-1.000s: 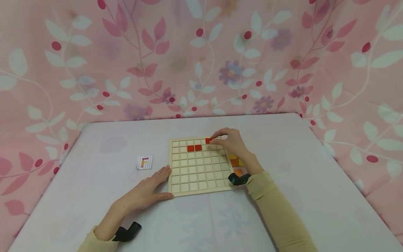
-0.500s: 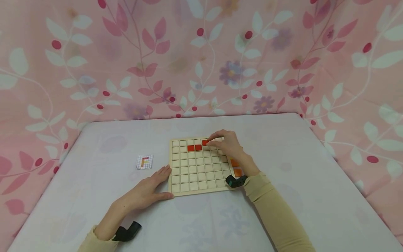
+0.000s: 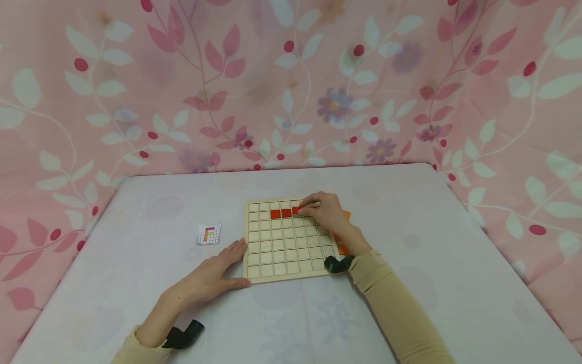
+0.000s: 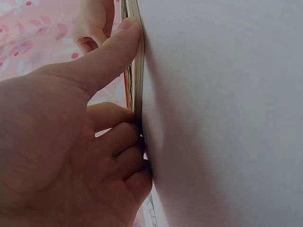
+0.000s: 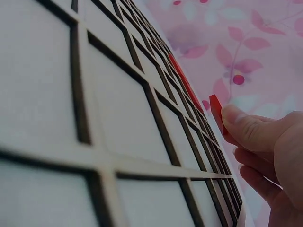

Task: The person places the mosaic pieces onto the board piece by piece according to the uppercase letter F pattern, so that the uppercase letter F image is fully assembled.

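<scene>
A pale wooden grid board lies on the table. Two red square tiles sit side by side in its second row from the back. My right hand pinches a third red tile between thumb and fingers, just right of those two. In the right wrist view, this tile is tilted and held above the grid. At the board's near left corner, my left hand rests with its thumb on the front edge and its fingertips against the left side.
Left of the board is a small paper card with a coloured grid pattern. Several orange tiles lie along the board's right side, partly hidden by my right arm. A pink floral cloth hangs behind the table.
My right hand has brought the red tile left and nearer, from the back row to beside the two red tiles. My left hand and the board have stayed still.
</scene>
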### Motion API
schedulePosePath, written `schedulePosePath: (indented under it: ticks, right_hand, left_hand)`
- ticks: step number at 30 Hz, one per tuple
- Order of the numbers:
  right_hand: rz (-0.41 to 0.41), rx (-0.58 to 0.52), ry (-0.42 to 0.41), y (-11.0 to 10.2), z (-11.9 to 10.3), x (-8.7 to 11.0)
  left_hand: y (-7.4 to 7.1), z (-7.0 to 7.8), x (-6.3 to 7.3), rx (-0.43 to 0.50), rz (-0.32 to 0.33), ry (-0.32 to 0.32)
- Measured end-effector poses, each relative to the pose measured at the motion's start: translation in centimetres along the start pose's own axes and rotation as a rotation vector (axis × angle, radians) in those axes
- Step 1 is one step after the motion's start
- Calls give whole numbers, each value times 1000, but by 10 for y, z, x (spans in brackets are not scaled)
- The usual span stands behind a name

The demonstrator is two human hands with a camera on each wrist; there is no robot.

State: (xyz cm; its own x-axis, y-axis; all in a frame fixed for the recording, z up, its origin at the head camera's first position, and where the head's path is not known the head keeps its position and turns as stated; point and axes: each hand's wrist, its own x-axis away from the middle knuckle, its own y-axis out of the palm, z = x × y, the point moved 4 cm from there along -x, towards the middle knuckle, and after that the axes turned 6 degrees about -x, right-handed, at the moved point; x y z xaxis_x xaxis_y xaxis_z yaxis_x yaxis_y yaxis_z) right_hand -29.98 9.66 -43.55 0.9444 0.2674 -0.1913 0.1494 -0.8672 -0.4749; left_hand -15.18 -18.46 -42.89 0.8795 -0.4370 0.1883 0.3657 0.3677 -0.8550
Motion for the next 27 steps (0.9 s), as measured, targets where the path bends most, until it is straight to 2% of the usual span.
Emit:
schedulePosePath:
  ticks: [27]
  right_hand:
    - [-7, 96, -120, 5, 6, 0]
  left_hand:
    - [0, 0, 0, -8, 1, 2]
